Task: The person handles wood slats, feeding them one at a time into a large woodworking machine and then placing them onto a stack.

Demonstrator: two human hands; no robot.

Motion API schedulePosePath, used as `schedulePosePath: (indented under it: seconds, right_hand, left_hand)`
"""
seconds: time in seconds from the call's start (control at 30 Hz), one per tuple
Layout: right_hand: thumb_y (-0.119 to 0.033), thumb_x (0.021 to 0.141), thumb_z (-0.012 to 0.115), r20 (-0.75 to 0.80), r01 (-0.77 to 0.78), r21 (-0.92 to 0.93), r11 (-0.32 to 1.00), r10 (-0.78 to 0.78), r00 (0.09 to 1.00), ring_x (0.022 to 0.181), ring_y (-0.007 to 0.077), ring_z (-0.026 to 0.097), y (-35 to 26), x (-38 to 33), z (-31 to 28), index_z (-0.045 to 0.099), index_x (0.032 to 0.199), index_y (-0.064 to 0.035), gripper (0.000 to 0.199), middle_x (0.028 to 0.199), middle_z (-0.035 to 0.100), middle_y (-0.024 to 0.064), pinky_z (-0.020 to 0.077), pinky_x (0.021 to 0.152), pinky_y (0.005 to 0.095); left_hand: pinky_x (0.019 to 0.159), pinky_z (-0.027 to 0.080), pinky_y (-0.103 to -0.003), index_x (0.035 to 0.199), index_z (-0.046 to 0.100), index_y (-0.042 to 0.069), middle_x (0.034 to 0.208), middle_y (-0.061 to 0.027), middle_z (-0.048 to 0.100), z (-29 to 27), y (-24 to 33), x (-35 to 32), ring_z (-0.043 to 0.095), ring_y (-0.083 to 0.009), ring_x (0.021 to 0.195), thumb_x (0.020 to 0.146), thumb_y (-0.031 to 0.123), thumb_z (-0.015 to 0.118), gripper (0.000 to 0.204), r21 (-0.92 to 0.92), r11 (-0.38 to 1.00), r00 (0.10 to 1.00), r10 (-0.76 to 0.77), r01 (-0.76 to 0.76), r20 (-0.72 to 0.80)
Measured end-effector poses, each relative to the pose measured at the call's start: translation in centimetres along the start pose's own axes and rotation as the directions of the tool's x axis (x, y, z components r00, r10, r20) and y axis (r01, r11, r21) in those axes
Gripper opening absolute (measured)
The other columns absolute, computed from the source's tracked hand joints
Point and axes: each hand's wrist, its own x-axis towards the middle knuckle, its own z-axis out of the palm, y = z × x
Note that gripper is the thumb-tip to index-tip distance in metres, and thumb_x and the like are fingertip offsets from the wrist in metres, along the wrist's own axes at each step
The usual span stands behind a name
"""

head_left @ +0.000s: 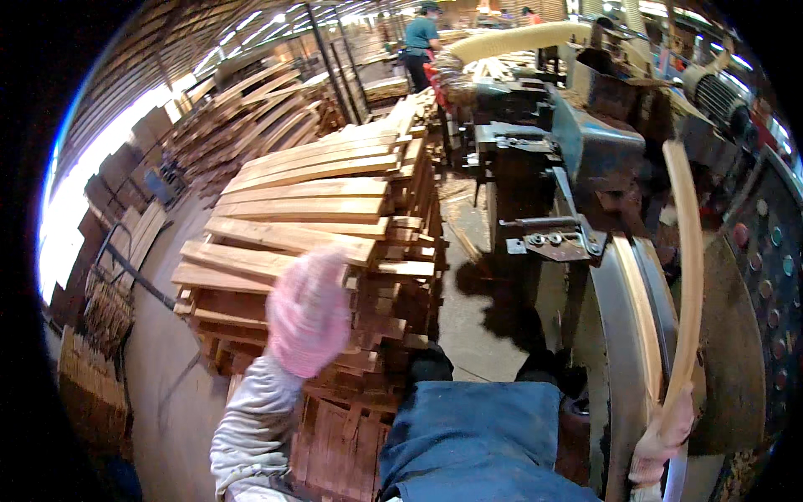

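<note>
A: Largest first, what fills the left half?

B: A stack of wooden slats (309, 201), laid in crossed layers on a pallet. The top boards run with their long axes roughly left to right, rising slightly toward the right.

A: And on the right?

B: A dark woodworking machine (577, 151) with a curved metal guide (623, 335) along its near side. A control panel (774, 251) with round buttons stands at the far right.

A: Where is the workpiece?

B: 1 curved wooden strip (691, 276) stands just right of the guide. Its long axis is near vertical, and it bows outward to the right. The upper end points up toward the machine, and the lower end sits in the right hand (662, 435).

A: State of that hand?

B: Gloved in pale fabric, fingers wrapped tight around the strip's lower end.

A: The other hand?

B: The left hand (308, 314), in a pink glove, is raised in front of the slat stack. It is blurred, so whether its fingers are spread or closed cannot be told, nor whether it touches the boards.

A: Anything smaller?

B: A person in a teal shirt (421, 38) stands far back, near a pale duct hose (519, 38).
</note>
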Motion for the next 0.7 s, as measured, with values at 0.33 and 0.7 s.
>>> schedulePosePath:
  seconds: [0.33, 0.7]
  right_hand:
    - [-0.002, 0.089, 0.075, -0.059, 0.063, 0.261, 0.963, -0.049, 0.997, 0.133, 0.0369, 0.059, -1.0, 16.8, 16.3, 0.054, 0.152, -0.0033, 0.066, 0.147, 0.060, 0.0185, 0.0437, 0.115, 0.0429]
    - [-0.005, 0.072, 0.078, 0.526, -0.177, -0.315, 0.932, 0.327, 0.785, 0.108, 0.0463, 0.060, -4.5, -0.7, -5.7, 0.051, 0.146, 0.0054, 0.079, 0.135, 0.060, 0.0263, 0.0473, 0.090, 0.0539]
  left_hand:
    - [0.129, 0.023, -0.050, 0.164, 0.032, 0.009, 0.165, -0.0157, 0.039, -7.4, -15.2, -7.7, 0.033, -0.0378, 0.155, 0.074, 0.024, 0.084, 0.105, 0.676, 0.734, 0.611, -0.562, 0.058, 0.558]
    - [0.105, 0.047, -0.049, 0.141, 0.059, 0.008, 0.116, -0.0144, 0.064, -4.3, -19.9, -11.2, 0.059, -0.0373, 0.116, 0.069, 0.013, 0.082, 0.076, 0.504, 0.856, 0.893, -0.309, 0.111, 0.328]
